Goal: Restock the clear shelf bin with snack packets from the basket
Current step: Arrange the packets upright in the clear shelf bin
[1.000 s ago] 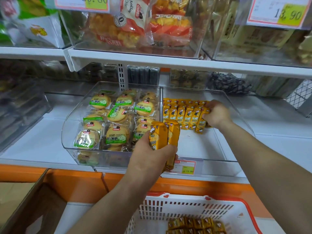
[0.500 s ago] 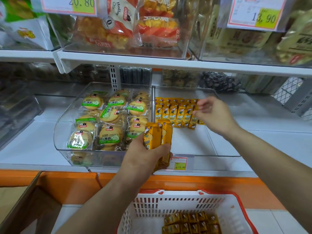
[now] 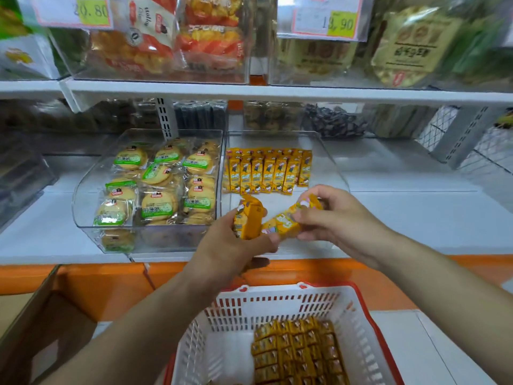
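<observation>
My left hand [image 3: 230,243] grips a small stack of yellow snack packets [image 3: 248,218] in front of the clear shelf bin [image 3: 330,159]. My right hand [image 3: 336,218] pinches one yellow packet [image 3: 283,223] that lies tilted between both hands, its lower end against the left hand's fingers. At the back of the bin stands a row of the same yellow packets [image 3: 266,173]. Below, the white basket with a red rim [image 3: 358,318] holds several more yellow packets [image 3: 297,354].
A second clear bin [image 3: 83,195] to the left holds round biscuits in green-labelled wrappers. The upper shelf [image 3: 277,91] carries more bins and price tags. An orange ledge [image 3: 111,284] runs under the shelf, with a cardboard box [image 3: 41,329] at lower left.
My right hand left the row at the back of the bin, came down to my left hand and took hold of one packet there. The left hand stayed put.
</observation>
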